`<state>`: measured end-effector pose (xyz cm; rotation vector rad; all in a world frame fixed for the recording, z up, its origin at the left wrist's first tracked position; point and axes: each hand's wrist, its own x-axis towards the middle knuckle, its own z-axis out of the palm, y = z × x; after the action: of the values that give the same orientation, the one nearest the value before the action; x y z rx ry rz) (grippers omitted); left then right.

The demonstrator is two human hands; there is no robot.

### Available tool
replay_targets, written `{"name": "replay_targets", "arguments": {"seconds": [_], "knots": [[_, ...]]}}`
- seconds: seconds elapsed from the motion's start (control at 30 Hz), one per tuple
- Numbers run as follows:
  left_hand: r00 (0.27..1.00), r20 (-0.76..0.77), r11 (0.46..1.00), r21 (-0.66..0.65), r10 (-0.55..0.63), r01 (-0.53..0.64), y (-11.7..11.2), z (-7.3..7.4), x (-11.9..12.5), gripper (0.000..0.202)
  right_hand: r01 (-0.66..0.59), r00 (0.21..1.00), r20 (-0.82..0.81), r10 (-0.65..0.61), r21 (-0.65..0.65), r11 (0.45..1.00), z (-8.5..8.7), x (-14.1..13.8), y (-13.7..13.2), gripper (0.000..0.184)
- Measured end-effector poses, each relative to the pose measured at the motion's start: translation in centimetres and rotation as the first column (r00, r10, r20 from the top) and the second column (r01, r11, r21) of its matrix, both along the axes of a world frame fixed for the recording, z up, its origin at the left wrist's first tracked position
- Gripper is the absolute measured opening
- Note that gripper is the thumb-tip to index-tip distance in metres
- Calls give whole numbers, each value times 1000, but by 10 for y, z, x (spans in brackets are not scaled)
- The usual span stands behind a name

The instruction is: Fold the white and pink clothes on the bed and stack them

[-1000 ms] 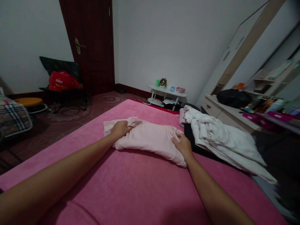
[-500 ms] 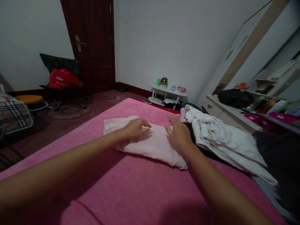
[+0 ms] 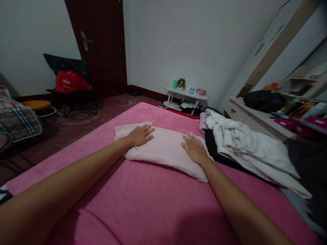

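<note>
A pale pink folded garment [image 3: 166, 146] lies across the pink bed cover [image 3: 153, 200]; its exact kind I cannot make out. Flat on its left part rests my left hand [image 3: 140, 135], fingers spread. My right hand [image 3: 195, 148] lies palm down on the right part, its fingers stretched out. Neither hand grips the cloth. A narrower flap of the garment sticks out beyond my left hand. To the right, close to my right hand, a crumpled white garment [image 3: 245, 143] lies over a black cloth [image 3: 213, 148].
A small white table [image 3: 187, 93] with a flower pot [image 3: 181, 83] stands by the far wall. At the right is a drawer cabinet [image 3: 245, 117] bearing a black bag [image 3: 265, 101]. A chair with a red bag [image 3: 70, 81] and a yellow stool [image 3: 37, 104] are at the left.
My hands were curled and slightly raised over the garment; now both lie flat with fingers spread. My left hand has shifted left. The view has tilted a little.
</note>
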<state>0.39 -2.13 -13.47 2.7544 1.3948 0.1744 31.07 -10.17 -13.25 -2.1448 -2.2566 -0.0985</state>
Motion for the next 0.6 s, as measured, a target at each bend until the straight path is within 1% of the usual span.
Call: {"name": "replay_targets", "arguments": {"seconds": [0.13,0.2,0.27,0.33,0.37,0.4,0.43,0.47,0.5,0.6], "knots": [[997,25,993,-92,-72,74,-16,-1,-33,61,-41,999,-11,41,-10,999,-3,9,-23,59],[993,74,982,-157,-95,105,-29,4,-47,61,-79,994,-79,78,-10,997,-4,14,-40,59],[980,174,969,-210,-95,132,-46,13,-60,60,-151,962,-229,150,14,988,-1,20,-61,57],[949,303,964,-213,-87,156,-68,24,-70,53,-214,871,-430,238,104,971,3,25,-86,52],[933,350,970,-185,-87,160,-79,29,-74,49,-221,815,-506,283,179,959,5,27,-100,46],[923,372,978,-137,-94,155,-90,33,-77,46,-213,772,-547,323,256,943,7,28,-113,40],[924,365,986,-79,-111,150,-101,37,-79,43,-198,756,-550,355,325,925,8,29,-125,32],[933,336,989,-18,-132,147,-111,38,-81,41,-190,766,-522,375,374,908,9,29,-136,25],[942,298,988,38,-153,149,-118,38,-81,40,-192,794,-474,382,400,896,9,29,-145,21],[958,225,978,144,-179,149,-128,31,-77,30,-218,870,-339,358,388,896,7,24,-156,13]]}}
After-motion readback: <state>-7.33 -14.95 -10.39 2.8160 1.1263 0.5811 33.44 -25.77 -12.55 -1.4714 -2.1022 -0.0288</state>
